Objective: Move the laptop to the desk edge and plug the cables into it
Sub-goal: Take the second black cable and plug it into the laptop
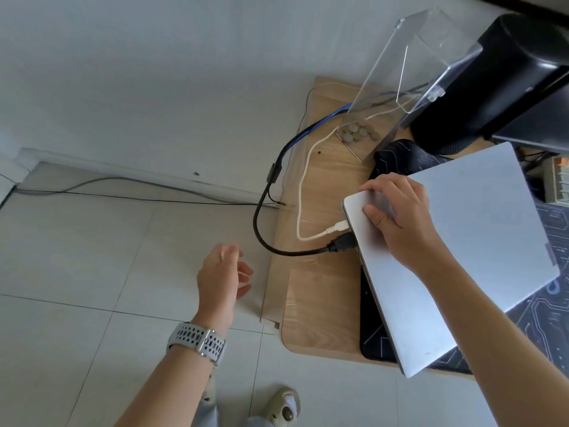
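A closed silver laptop [480, 229] lies on the wooden desk [320, 291], its left side near the desk's left edge. My right hand [400, 217] rests on the laptop's near-left corner, fingers spread flat over the lid. A white cable [308, 167] and a black cable [264, 238] both end in plugs touching the laptop's left side; the white plug [338, 226] sits just above the black plug [341, 243]. My left hand [223, 272] hangs in the air left of the desk, over the floor, fingers loosely curled and holding nothing.
A clear acrylic box [409, 78] with several small grey discs stands at the desk's far end. A black monitor base [498, 75] is at the back right. A dark patterned mat [548, 318] lies under the laptop. Tiled floor [92, 272] stretches to the left.
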The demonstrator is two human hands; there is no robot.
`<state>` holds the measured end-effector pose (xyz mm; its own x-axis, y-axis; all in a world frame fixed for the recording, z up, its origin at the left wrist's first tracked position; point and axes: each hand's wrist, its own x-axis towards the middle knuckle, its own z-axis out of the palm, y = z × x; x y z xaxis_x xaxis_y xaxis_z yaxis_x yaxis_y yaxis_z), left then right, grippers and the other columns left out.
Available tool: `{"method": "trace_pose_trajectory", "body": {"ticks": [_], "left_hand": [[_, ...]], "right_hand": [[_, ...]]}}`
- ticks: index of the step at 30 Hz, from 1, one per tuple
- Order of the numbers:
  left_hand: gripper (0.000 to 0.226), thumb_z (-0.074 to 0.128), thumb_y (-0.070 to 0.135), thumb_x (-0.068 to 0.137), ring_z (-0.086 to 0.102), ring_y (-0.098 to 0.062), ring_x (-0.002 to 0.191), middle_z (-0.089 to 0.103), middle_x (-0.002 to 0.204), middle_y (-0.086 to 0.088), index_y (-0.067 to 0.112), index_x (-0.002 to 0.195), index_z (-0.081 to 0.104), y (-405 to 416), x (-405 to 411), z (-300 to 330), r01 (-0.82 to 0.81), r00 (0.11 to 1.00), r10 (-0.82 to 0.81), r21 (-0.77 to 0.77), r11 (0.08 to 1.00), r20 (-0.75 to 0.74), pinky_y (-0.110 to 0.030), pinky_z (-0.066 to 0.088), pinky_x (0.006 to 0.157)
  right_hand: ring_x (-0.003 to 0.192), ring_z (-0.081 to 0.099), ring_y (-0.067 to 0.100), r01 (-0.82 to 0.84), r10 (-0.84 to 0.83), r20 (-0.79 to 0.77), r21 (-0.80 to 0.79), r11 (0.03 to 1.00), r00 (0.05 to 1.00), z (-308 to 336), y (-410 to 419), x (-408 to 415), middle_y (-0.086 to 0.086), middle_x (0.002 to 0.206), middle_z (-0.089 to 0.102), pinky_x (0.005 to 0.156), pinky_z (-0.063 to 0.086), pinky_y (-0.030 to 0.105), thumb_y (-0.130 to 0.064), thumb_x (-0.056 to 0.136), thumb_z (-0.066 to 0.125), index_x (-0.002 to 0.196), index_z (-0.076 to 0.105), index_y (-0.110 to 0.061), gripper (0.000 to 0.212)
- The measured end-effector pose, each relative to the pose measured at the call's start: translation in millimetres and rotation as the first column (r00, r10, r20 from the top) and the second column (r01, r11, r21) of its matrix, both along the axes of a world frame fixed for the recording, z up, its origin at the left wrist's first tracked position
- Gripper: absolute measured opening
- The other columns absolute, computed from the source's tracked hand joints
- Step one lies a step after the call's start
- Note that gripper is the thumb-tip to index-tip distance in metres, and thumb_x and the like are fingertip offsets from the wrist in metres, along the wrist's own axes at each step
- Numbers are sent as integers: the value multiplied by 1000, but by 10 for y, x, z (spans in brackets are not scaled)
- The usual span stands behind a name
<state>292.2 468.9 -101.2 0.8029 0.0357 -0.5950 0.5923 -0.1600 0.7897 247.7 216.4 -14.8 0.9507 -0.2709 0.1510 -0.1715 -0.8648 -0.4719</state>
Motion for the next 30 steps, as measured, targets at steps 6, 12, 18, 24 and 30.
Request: {"method": "trace_pose_trajectory", "body": {"ticks": [6, 12, 18, 24, 30], "left_hand": [[23, 48, 36, 94, 55, -24, 100, 51, 113, -9, 22, 109, 56, -140, 232, -486, 282, 956, -291, 153, 947, 38, -53, 51, 90], [45, 55, 25, 95, 25, -32, 139, 35, 148, -12, 15, 138, 45, -461, 1029, -475, 348, 862, -456, 395, 850, 222, -45, 23, 115], [69, 63, 27, 90, 36, -30, 136, 32, 152, -8, 20, 148, 26, -858, 1674, -465, 536, 823, -546, 106, 838, 159, -43, 31, 111], [54, 65, 16, 88, 46, -17, 111, 47, 121, -1, 13, 136, 40, -1123, 1876, -501, 638, 752, -633, 40, 769, 185, -28, 32, 90], [39, 65, 11, 87, 50, -22, 104, 51, 114, -6, 10, 117, 39, -1143, 1964, -554, 648, 746, -649, 66, 759, 148, -31, 40, 80]], "right_hand": [[119, 37, 22, -10, 10, 11, -2, 1000, 1000, -9, -2, -4, -2, 122, 54, 104, 26, 44, -27, 87, 50, 113, 61, -18, 30], [119, 35, 17, -10, 10, 13, 11, 1000, 1000, 1, 7, -8, -3, 122, 54, 104, 27, 45, -27, 87, 50, 113, 61, -18, 30], [117, 34, 13, -12, 12, 3, 6, 1000, 1000, 1, 5, -20, -6, 121, 53, 103, 28, 43, -34, 88, 48, 112, 61, -20, 31], [118, 34, 11, -11, 10, 18, 11, 1000, 1000, -8, -21, -11, -7, 122, 53, 102, 29, 42, -41, 87, 42, 112, 61, -20, 38], [119, 35, 13, -21, 20, 21, 24, 999, 1000, -4, -22, -6, -7, 121, 53, 102, 30, 46, -39, 88, 43, 111, 61, -21, 34]]}}
